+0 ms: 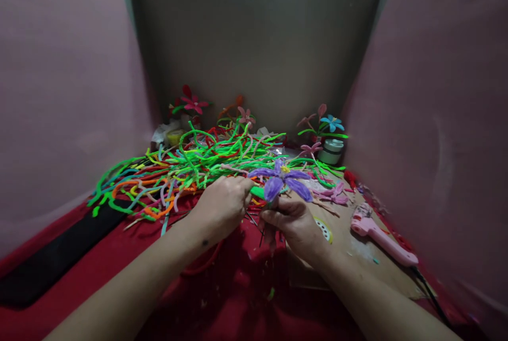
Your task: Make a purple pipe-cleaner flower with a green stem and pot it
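A purple pipe-cleaner flower (294, 185) with a yellow centre is held up over the middle of the table. My right hand (293, 222) is closed just beneath its petals, pinching its stem, which the fingers mostly hide. From below the bloom a bright green strip (258, 192), flat like tape, runs to my left hand (230, 198). The fingers of that hand are closed on the strip's other end. Behind both hands lies a large heap of pipe cleaners (222, 156), mostly green, with red, orange and pink ones among them.
A pink hot glue gun (383, 235) lies with its cord on a cardboard sheet (313, 275) at right. Pink flower pieces (335, 193) lie nearby. Finished flowers (332, 123) stand at the back, by a small lidded jar (331, 151). A long black object (59, 251) lies left.
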Tool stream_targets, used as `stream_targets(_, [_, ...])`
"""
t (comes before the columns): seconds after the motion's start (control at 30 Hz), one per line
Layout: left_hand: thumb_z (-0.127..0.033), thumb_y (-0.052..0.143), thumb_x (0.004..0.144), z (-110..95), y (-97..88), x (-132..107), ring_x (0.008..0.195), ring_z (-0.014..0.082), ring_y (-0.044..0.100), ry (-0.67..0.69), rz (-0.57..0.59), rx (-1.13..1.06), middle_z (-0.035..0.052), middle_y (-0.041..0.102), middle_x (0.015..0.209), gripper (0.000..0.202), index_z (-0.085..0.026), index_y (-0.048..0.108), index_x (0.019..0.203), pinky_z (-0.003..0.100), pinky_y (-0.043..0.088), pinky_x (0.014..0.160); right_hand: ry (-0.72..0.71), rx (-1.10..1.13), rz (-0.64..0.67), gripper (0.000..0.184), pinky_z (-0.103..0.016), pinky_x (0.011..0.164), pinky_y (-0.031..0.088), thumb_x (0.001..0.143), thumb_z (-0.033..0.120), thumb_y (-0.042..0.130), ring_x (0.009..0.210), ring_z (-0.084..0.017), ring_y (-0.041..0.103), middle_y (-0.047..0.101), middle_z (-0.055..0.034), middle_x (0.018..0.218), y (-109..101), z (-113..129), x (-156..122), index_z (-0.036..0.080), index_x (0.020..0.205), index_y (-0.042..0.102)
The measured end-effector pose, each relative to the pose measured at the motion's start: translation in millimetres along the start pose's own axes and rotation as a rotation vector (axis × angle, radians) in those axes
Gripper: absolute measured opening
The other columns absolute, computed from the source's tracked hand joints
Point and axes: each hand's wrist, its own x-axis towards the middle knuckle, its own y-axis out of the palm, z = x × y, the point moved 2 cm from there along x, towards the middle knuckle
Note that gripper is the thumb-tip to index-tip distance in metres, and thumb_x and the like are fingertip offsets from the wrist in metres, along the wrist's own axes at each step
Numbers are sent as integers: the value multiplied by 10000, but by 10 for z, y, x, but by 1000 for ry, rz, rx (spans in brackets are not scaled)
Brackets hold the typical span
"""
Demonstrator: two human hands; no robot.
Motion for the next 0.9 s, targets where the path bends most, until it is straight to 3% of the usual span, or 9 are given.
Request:
stream_targets(0.13, [-214, 401, 826, 286, -27, 47, 888, 213, 611, -179, -174, -154, 81, 675, 987, 303, -176, 629, 1022, 312, 441, 779, -3, -59, -76, 172, -178, 325, 404, 702, 257, 681, 334, -82, 509, 570, 28, 445, -8, 32, 11, 135, 595, 624])
stream_targets(0.23, [-319, 457, 801, 474, -9, 57, 848, 237, 626, -382, -266, -328, 79, 692, 913, 304, -166, 647, 983, 332, 454, 754, -9, -38, -109, 192, -179, 335, 390, 688, 301, 684, 339, -75, 496, 567, 30, 451, -20, 18, 18, 141, 598, 624])
stream_targets(0.4, [-239, 595, 657, 426, 118, 2, 594, 169, 574, -417, -65, -855, 20, 650, 654, 204, -153, 692, 814, 251, 428, 534, -24, -65, -119, 241, -177, 327, 331, 722, 359, 661, 332, -59, 451, 562, 29, 460, -43, 9, 26, 146, 612, 631])
stream_targets(0.57, [-317, 651, 694, 242, 248, -43, 643, 158, 589, -332, 119, -1227, 60, 679, 751, 252, -130, 696, 855, 253, 458, 600, -47, -138, -87, 275, -185, 357, 307, 784, 392, 595, 350, -50, 437, 586, 16, 523, -39, 36, 17, 142, 676, 640])
stream_targets(0.63, [-325, 679, 688, 221, 235, -36, 711, 164, 609, -349, 13, -1282, 60, 684, 836, 270, -139, 678, 884, 261, 477, 657, -36, -150, -107, 292, -190, 371, 300, 781, 407, 597, 363, -48, 427, 588, 12, 545, -43, 30, 8, 141, 666, 629])
stream_targets(0.77, [-284, 732, 651, 229, 34, -56, 691, 123, 597, -330, -458, -1225, -9, 638, 774, 349, -185, 624, 968, 214, 482, 616, 27, -164, -101, 336, -194, 391, 268, 769, 429, 606, 389, -49, 384, 496, 37, 472, -46, -17, -12, 146, 591, 582])
stream_targets(0.83, [-295, 722, 673, 246, -63, -71, 613, 94, 573, -323, -499, -1231, -25, 609, 707, 285, -184, 626, 917, 188, 470, 567, 57, -170, -67, 336, -195, 391, 243, 770, 429, 604, 395, -47, 360, 474, 42, 472, -39, -37, -20, 146, 591, 573])
stream_targets(0.9, [-391, 673, 720, 270, -108, -65, 512, 75, 534, -352, -342, -1341, -13, 593, 636, 249, -159, 625, 794, 174, 438, 482, 67, -180, -42, 319, -197, 395, 230, 776, 420, 598, 399, -45, 342, 467, 44, 481, -31, -41, -27, 146, 613, 575])
